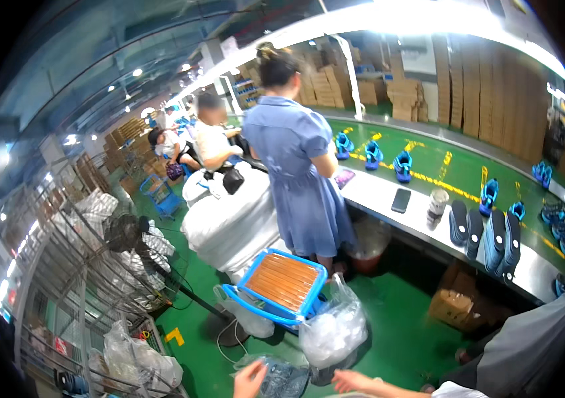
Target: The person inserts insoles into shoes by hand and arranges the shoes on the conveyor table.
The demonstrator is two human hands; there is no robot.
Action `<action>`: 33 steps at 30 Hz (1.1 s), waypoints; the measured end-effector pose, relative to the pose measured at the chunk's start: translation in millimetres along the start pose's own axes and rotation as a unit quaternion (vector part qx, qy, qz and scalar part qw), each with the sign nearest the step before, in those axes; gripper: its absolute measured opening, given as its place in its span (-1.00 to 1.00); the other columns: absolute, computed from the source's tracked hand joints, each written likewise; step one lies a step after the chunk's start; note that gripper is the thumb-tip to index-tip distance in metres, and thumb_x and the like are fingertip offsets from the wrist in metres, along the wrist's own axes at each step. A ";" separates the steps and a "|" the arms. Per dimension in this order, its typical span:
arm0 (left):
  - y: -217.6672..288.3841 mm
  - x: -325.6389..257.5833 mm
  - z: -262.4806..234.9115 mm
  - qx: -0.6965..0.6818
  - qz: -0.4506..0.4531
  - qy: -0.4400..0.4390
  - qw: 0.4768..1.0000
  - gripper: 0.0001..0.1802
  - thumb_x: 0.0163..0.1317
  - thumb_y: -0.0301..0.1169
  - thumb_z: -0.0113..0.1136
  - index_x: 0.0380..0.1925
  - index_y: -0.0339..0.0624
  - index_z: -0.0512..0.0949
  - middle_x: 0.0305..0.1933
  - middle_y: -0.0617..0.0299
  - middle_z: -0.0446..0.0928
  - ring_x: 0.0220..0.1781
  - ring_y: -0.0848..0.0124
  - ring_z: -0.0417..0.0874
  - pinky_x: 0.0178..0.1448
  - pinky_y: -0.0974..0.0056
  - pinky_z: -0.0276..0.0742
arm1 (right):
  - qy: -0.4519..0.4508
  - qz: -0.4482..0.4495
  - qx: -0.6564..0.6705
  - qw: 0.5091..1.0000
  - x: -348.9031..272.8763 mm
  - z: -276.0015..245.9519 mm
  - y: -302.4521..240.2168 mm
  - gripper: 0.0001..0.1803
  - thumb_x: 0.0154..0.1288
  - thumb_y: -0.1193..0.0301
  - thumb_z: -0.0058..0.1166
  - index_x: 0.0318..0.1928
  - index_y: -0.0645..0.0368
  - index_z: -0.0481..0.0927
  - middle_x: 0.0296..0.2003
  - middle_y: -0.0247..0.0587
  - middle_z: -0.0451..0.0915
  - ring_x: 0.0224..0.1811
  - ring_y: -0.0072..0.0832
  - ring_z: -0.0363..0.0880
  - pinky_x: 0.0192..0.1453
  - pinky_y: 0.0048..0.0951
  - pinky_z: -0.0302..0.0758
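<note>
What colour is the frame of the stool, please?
Bright blue, with an orange slatted seat; the stool shows in the head view.

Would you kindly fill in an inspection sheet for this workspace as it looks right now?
Surface: green floor underfoot; steel bench edge beside a green conveyor belt.
Job's things: crumpled clear plastic bag with dark contents, at both hands.
Clutter: knotted white plastic bag, blue-framed stool with orange slatted seat, brown cardboard box, dark insoles, black phone.
Grippers: left hand on the bag's left edge; right hand just beside it, fingers loosely open.
Cables: white cord looping on the floor.
Surroundings: person in a blue dress at the bench, blue shoes on the belt, wire racks.
</note>
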State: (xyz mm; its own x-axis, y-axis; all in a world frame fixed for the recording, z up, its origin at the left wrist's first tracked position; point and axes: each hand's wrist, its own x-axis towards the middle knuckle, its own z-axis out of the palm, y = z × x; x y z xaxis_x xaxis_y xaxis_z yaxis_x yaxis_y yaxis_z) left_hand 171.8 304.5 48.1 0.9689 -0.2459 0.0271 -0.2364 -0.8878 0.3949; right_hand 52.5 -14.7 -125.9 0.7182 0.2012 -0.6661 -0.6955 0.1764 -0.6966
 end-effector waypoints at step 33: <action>518.8 340.0 -48.9 -0.653 0.556 -0.229 0.460 -0.65 0.21 -0.14 -0.17 -0.23 -0.16 0.43 -0.16 0.02 0.42 -0.09 0.19 0.45 -0.06 0.07 0.37 | 0.255 -0.456 -0.208 0.827 -177.3 -335.3 -432.3 -0.78 0.16 0.34 0.00 -0.34 0.28 0.44 -0.36 0.09 0.49 -0.37 -0.16 0.50 -0.27 -0.27 0.45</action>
State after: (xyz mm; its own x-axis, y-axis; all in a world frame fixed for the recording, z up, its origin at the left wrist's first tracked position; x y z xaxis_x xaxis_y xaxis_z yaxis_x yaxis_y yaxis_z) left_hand 382.2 -220.7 307.0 0.1142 -0.5861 0.8021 -0.0317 0.8048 0.5926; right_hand 233.4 -449.7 203.9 0.9293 -0.2841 0.2359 0.1330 -0.3383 -0.9316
